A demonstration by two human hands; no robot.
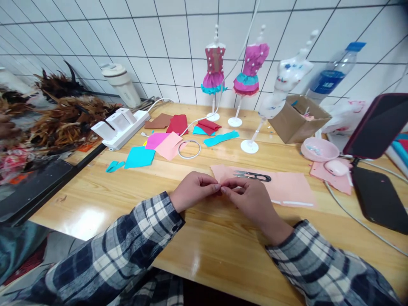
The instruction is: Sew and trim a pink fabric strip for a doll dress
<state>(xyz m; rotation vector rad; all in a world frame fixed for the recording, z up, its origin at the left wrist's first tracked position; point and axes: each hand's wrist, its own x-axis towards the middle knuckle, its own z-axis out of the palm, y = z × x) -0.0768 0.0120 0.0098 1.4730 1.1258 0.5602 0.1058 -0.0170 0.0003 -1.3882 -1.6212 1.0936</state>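
A pale pink sheet [293,185] lies flat on the table, with white strips [298,204] along its near edge. At its near left corner the fingertips of both hands meet. My left hand [196,189] is closed in a pinch of thumb and forefinger. Facing it, my right hand [251,197] pinches too and covers part of the sheet. Whatever sits between the fingertips is too small and hidden to make out. Black-handled thread snips [255,175] rest on the sheet just beyond my right hand.
Behind stand two small dress forms in paper-like dresses [214,70] [250,68] and a white patterned form [287,83]. Coloured pieces [140,157] and a metal ring [189,156] lie left. A cardboard box [290,123], pink bowl [319,149] and phone [378,125] stand right.
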